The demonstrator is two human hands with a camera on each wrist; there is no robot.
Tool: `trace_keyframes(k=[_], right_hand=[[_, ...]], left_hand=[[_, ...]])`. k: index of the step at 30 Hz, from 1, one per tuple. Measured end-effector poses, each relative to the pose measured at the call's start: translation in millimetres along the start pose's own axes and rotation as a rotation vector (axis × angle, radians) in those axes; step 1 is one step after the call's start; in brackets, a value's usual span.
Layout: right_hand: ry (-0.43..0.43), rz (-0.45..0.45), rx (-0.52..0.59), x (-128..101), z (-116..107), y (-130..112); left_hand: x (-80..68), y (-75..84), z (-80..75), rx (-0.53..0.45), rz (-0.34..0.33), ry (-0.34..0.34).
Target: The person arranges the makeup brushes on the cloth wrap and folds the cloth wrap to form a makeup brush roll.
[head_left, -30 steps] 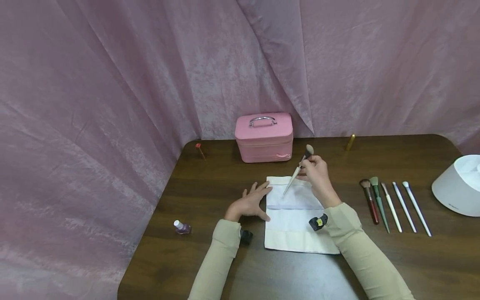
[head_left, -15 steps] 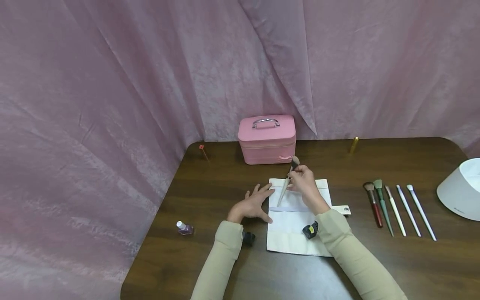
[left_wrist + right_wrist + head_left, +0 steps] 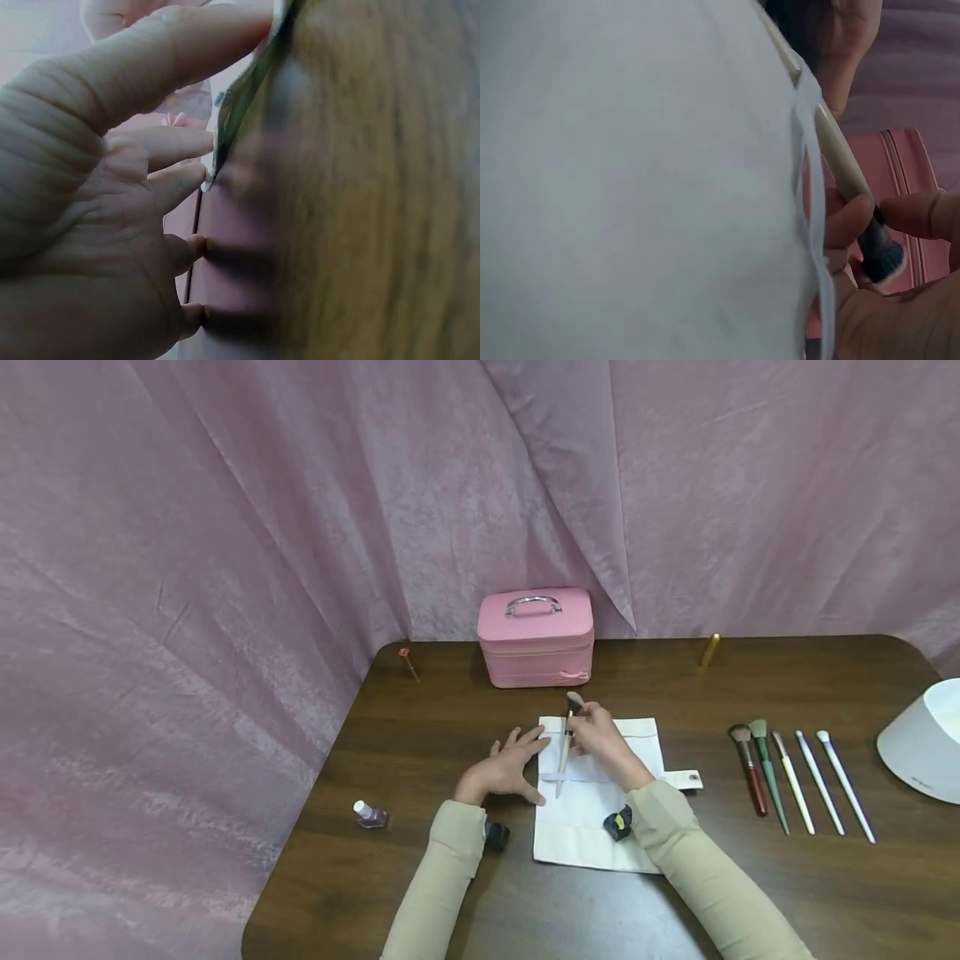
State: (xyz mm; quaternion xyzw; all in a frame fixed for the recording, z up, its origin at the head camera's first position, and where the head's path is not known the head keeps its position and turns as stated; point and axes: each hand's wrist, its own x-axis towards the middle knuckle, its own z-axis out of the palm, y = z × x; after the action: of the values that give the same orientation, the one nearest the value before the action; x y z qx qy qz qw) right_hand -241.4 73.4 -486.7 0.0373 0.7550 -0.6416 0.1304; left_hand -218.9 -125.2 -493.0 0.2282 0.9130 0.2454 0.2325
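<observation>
A white cloth brush roll [image 3: 596,827] lies flat on the dark wooden table [image 3: 420,735]. My right hand [image 3: 592,739] pinches a makeup brush [image 3: 564,747] with a pale handle and dark bristles near its head. Its handle passes under the roll's elastic band [image 3: 810,187] at the left end. The right wrist view shows the fingers [image 3: 851,221] on the brush [image 3: 847,172] beside the white cloth [image 3: 630,180]. My left hand [image 3: 510,764] rests flat with straight fingers on the roll's left edge; the left wrist view shows its fingers [image 3: 187,45] touching the cloth edge [image 3: 232,112].
Several more brushes [image 3: 783,772] lie in a row to the right. A pink vanity case [image 3: 536,635] stands at the back, a white tub [image 3: 926,739] at the far right. A nail polish bottle [image 3: 367,814] sits at the left, a gold tube [image 3: 709,649] and a small red item [image 3: 407,662] at the back.
My right hand moved left and down with the brush, turning it from a slant to nearly upright in the picture, and slid its handle under the elastic band. The left hand stayed put.
</observation>
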Motion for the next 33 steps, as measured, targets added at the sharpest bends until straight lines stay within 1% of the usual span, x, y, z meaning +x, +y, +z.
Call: trace_keyframes(k=[2,4,8,14,23,28,33], right_hand=[[-0.017,-0.014,-0.033,-1,1,0],[-0.031,-0.025,-0.044,-2,2,-1],[-0.065,-0.028,-0.033,-6,4,-3],[-0.094,-0.010,-0.014,-8,6,-3],[-0.076,0.019,-0.103,-14,11,-5],[-0.044,0.042,-0.120,-15,14,-6],[-0.033,0.049,-0.135,-16,16,-4]], left_hand=[[0.4,0.3,-0.5,0.007,-0.005,0.000],[0.5,0.8,-0.9,0.011,-0.009,-0.002],[-0.5,2.2,-1.8,0.006,-0.008,0.001],[-0.9,3.1,-3.1,0.009,-0.004,0.001],[-2.1,4.6,-1.7,0.012,-0.014,-0.006],[-0.8,5.3,-3.0,0.005,-0.009,0.003],[-0.8,4.5,-2.1,0.000,-0.022,-0.001]])
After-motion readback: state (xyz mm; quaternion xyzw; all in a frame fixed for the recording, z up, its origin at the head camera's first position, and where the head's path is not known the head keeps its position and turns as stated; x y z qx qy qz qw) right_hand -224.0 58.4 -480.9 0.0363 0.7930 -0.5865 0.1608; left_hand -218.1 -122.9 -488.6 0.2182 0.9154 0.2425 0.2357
